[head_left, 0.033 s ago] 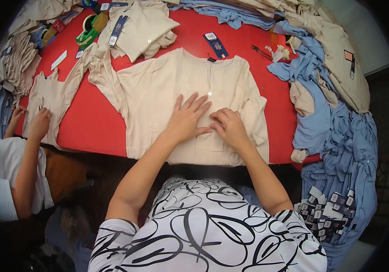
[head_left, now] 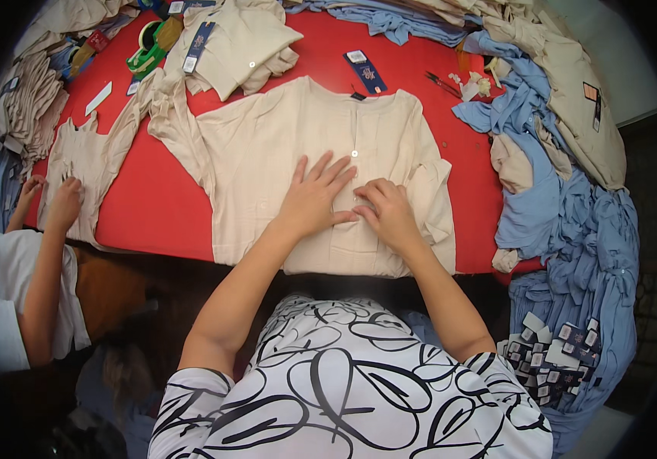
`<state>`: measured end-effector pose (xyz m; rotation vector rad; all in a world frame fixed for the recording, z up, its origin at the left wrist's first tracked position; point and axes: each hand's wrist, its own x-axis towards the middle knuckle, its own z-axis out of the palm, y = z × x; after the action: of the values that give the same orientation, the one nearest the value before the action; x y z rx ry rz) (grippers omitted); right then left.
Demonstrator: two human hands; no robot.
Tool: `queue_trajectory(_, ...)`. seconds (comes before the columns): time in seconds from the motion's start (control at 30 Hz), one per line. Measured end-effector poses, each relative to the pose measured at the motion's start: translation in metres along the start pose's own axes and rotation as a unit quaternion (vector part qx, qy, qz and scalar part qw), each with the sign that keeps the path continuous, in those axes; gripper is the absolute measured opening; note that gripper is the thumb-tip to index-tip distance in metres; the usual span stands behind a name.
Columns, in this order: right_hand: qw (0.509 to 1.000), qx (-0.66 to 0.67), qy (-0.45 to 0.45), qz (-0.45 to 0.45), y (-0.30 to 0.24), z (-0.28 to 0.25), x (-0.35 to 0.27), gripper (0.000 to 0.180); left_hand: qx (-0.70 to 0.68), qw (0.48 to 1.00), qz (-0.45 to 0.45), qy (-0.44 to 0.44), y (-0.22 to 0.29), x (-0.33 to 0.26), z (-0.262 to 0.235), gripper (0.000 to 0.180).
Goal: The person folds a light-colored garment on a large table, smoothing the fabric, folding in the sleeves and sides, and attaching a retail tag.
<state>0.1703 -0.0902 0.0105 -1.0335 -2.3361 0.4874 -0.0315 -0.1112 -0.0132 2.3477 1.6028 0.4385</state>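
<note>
A cream long-sleeved shirt (head_left: 267, 168) lies spread front side up on the red table, its neck away from me and its lower edge at the table's near edge. Down its front runs a placket with a white button (head_left: 354, 154). My left hand (head_left: 315, 197) rests flat on the shirt front, fingers spread, left of the placket. Just right of it, my right hand (head_left: 387, 214) is curled, with thumb and fingertips pinching at the placket below that button. Exactly what sits between those fingertips is too small to make out.
Beyond the collar lies a dark blue hang tag (head_left: 365, 71). Folded cream shirts (head_left: 240, 42) and a green tape dispenser (head_left: 147, 52) are at the back left. Red-handled snips (head_left: 443, 84) lie at the back right, near blue garments (head_left: 527, 191). At left, a co-worker's hands (head_left: 65, 203) handle another cream garment.
</note>
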Motion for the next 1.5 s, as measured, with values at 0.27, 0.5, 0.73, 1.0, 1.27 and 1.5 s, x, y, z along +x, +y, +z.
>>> queue_trajectory(0.27,0.999,-0.02,0.037,-0.02,0.011,0.012,-0.006,0.01,0.032,0.999,-0.024,-0.026,0.01,-0.002,-0.008,0.109)
queue_trajectory(0.5,1.0,0.015,-0.006,-0.012,0.01,0.005,-0.001,0.008,0.023,0.999,-0.035,-0.019,0.008,-0.003,-0.009,0.114)
queue_trajectory(0.73,0.999,0.025,0.036,-0.03,0.029,0.023,0.033,0.007,0.014,0.998,-0.042,-0.04,0.013,0.001,-0.013,0.118)
queue_trajectory(1.0,0.999,0.048,0.019,-0.009,0.033,0.019,0.056,0.008,0.013,0.997,-0.063,-0.052,0.011,0.002,-0.013,0.127)
queue_trajectory(1.27,0.999,-0.004,0.034,0.013,0.028,0.022,0.061,0.01,0.014,0.997,-0.063,-0.038,0.012,0.005,-0.012,0.131)
queue_trajectory(1.5,0.998,-0.059,0.033,0.001,-0.003,0.026,-0.024,0.023,0.015,0.998,-0.055,-0.029,0.01,0.006,-0.009,0.131)
